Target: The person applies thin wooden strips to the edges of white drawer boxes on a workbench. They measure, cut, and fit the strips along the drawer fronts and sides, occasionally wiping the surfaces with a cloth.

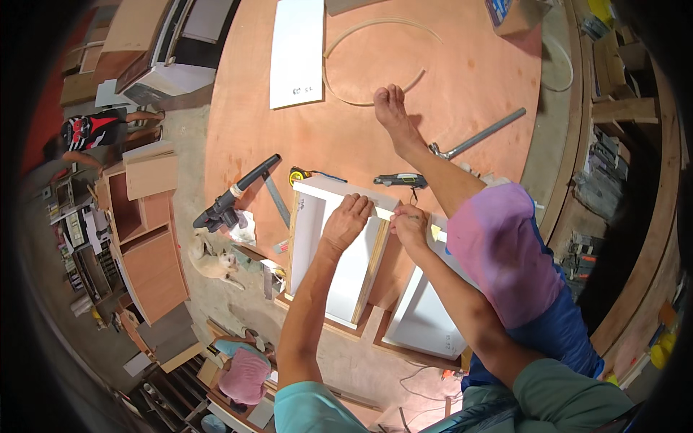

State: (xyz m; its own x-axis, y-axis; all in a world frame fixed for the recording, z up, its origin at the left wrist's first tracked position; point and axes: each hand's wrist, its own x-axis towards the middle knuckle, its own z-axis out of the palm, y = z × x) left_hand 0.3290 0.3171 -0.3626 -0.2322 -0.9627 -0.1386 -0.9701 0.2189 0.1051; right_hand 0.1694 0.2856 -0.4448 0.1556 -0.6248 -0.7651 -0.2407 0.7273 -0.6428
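Observation:
A white-faced wooden frame (pixel 309 224) with raw plywood edges and long compartments lies on the plywood sheet (pixel 253 137) in front of me. My left hand (pixel 348 222) is bent over its far edge, fingers together and gripping it. Just to the right, my right hand (pixel 410 225) is closed in a pinch at the same edge. A short pale strip (pixel 382 213) shows between the hands; whether the right fingers hold it is hidden. Beyond them lie a utility knife (pixel 401 180) and a yellow-black tape measure (pixel 298 175).
A black blower (pixel 220 211) and metal bar (pixel 276 200) lie left, a hammer (pixel 484 135) right. Beyond are a white board (pixel 296 54) and curved edging (pixel 339 45). My bare foot (pixel 393 112) rests on the sheet. An animal (pixel 211 261) and two people (pixel 94 133) are left.

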